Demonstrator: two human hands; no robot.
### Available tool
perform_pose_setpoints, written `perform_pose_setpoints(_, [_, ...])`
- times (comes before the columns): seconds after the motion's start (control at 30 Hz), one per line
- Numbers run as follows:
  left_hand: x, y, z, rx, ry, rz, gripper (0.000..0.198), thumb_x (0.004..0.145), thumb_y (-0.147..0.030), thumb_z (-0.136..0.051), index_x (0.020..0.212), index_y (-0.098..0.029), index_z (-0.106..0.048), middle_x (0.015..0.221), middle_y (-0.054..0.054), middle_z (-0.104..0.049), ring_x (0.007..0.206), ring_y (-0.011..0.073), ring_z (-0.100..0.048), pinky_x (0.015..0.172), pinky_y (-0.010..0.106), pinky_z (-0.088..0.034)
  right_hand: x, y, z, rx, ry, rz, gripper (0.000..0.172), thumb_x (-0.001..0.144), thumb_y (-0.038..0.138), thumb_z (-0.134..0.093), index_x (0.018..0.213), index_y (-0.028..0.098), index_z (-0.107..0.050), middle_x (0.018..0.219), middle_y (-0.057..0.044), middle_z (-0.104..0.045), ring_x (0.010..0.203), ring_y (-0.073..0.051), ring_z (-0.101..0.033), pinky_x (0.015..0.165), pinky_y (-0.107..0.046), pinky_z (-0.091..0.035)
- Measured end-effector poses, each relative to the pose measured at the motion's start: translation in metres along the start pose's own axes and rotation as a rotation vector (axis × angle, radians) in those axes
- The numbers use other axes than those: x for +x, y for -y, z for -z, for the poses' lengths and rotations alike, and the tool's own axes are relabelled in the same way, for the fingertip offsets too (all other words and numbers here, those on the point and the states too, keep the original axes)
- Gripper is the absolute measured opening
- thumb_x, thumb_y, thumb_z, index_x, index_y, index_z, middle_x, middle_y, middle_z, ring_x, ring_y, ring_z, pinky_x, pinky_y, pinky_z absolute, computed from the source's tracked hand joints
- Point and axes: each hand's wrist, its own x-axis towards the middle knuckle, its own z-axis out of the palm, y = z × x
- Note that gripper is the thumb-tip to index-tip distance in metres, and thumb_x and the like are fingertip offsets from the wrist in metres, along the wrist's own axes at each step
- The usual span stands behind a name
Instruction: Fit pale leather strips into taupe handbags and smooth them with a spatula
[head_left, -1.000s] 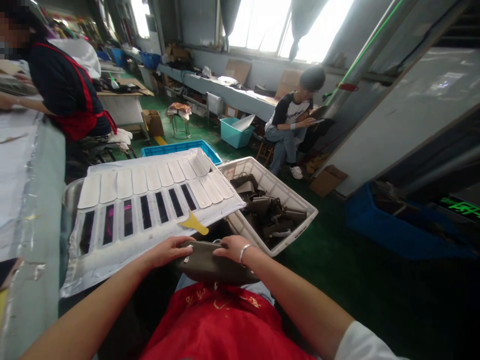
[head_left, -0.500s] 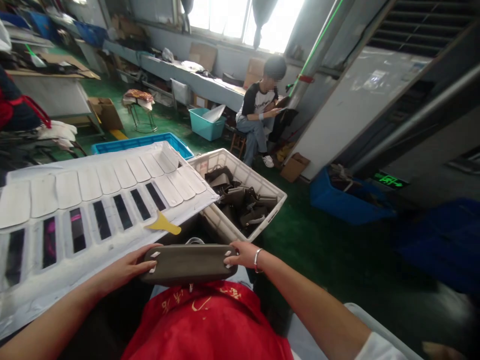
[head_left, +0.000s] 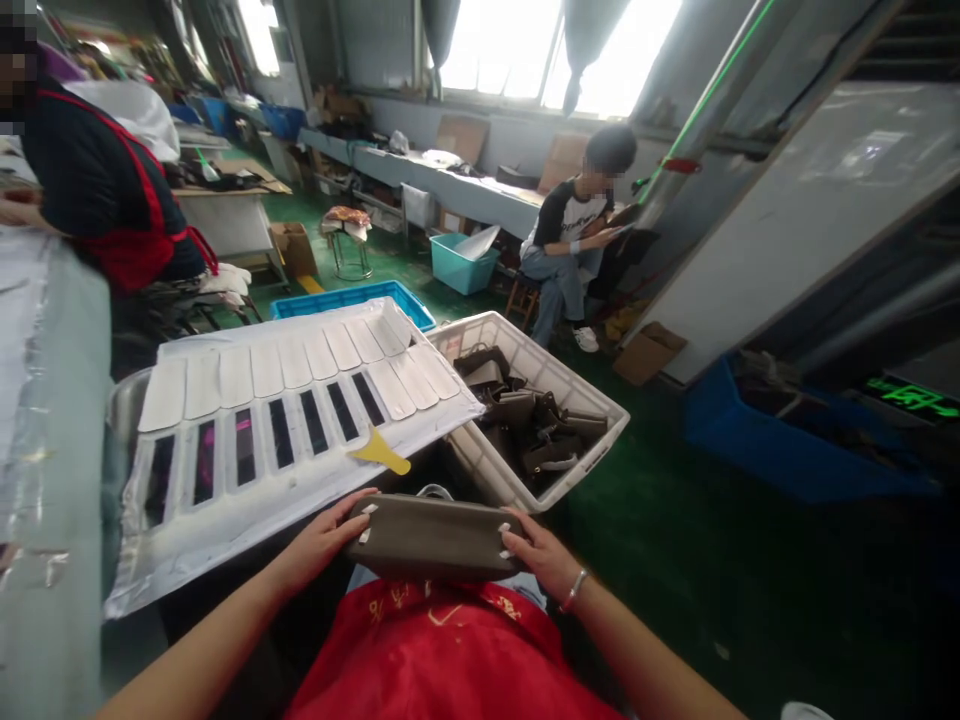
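Note:
A dark olive-brown handbag (head_left: 435, 540) lies across my lap against the red apron (head_left: 450, 655), its long flat face turned up. Small white pieces sit near both of its ends. My left hand (head_left: 324, 540) is closed around the left end, thumb on the upper face. At the opposite end, my right hand (head_left: 546, 553) grips it the same way; that wrist wears a silver bangle. Fingers beneath the bag are hidden. Just beyond it, a yellow scraper (head_left: 382, 453) rests on the edge of a white-covered board (head_left: 225, 545) bearing white flaps and dark strips.
A white crate (head_left: 495, 475) full of similar dark bags stands ahead. Behind the board is a blue crate (head_left: 345, 293). A person (head_left: 574, 225) sits by the window bench; another person (head_left: 112, 180) works at left. Blue bins (head_left: 757, 450) stand on the right.
My view has swung left, so everything sits further right and the person at left has come into view. Both hands keep their hold on the bag.

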Motion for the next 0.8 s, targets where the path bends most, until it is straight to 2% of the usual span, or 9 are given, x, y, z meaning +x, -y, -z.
perform_pose_setpoints(0.1, [-0.006,0.010,-0.004,-0.159,-0.005,0.024,0.054,0.081,-0.043,-0.054,0.129,-0.019,-0.047,0.134,0.006,-0.050,0.122,0.0260,-0.046,0.104,0.037,-0.035,-0.005,-0.010,-0.005,0.010,-0.044,-0.014,0.070,0.068,0.054,-0.060,0.127,0.020,-0.044,0.111,-0.008,-0.058,0.089,-0.021,-0.060,0.071,-0.032,-0.050])
perform_pose_setpoints(0.23, [-0.002,0.014,-0.011,0.037,-0.159,-0.096,0.049,0.081,-0.043,-0.050,0.122,-0.015,-0.052,0.128,0.009,-0.054,0.122,0.0262,-0.044,0.108,0.039,-0.025,-0.002,-0.018,-0.019,-0.111,-0.285,0.146,0.062,0.072,0.055,-0.052,0.119,0.014,-0.049,0.115,-0.011,-0.057,0.104,-0.025,-0.054,0.090,-0.036,-0.042])
perform_pose_setpoints(0.3, [0.000,0.012,-0.013,0.103,-0.200,-0.112,0.050,0.081,-0.044,-0.049,0.121,-0.014,-0.052,0.127,0.010,-0.055,0.122,0.0265,-0.044,0.108,0.040,-0.024,-0.001,-0.018,-0.024,-0.111,-0.363,0.164,0.062,0.070,0.055,-0.051,0.117,0.014,-0.051,0.113,-0.011,-0.059,0.105,-0.026,-0.054,0.092,-0.037,-0.041])
perform_pose_setpoints(0.47, [-0.005,0.004,-0.014,-0.066,-0.107,0.007,0.054,0.080,-0.048,-0.050,0.124,-0.017,-0.051,0.127,0.008,-0.056,0.117,0.0266,-0.050,0.098,0.037,-0.039,-0.005,-0.012,-0.017,-0.045,-0.260,0.085,0.056,0.070,0.054,-0.056,0.115,0.020,-0.056,0.103,-0.006,-0.065,0.097,-0.025,-0.060,0.085,-0.036,-0.046])
perform_pose_setpoints(0.63, [0.000,0.002,-0.015,-0.082,-0.219,0.035,0.054,0.078,-0.055,-0.049,0.113,-0.015,-0.060,0.109,0.009,-0.067,0.102,0.0268,-0.060,0.085,0.035,-0.046,0.002,-0.013,-0.012,-0.132,-0.323,0.142,0.054,0.071,0.061,-0.049,0.102,0.018,-0.062,0.104,-0.009,-0.065,0.104,-0.026,-0.057,0.094,-0.038,-0.041])
perform_pose_setpoints(0.7, [0.006,0.002,-0.014,-0.059,-0.221,0.053,0.055,0.074,-0.054,-0.055,0.111,-0.014,-0.061,0.099,0.008,-0.070,0.093,0.0272,-0.062,0.082,0.036,-0.047,0.008,-0.013,-0.014,-0.173,-0.317,0.143,0.056,0.070,0.060,-0.048,0.101,0.016,-0.062,0.102,-0.009,-0.066,0.101,-0.026,-0.057,0.092,-0.038,-0.041])
perform_pose_setpoints(0.8, [0.013,0.002,-0.013,-0.029,-0.233,0.051,0.052,0.072,-0.053,-0.058,0.106,-0.015,-0.063,0.099,0.008,-0.069,0.094,0.0274,-0.061,0.084,0.036,-0.045,0.014,-0.012,-0.016,-0.228,-0.312,0.162,0.055,0.072,0.058,-0.045,0.104,0.016,-0.060,0.101,-0.009,-0.065,0.097,-0.026,-0.058,0.089,-0.037,-0.043])
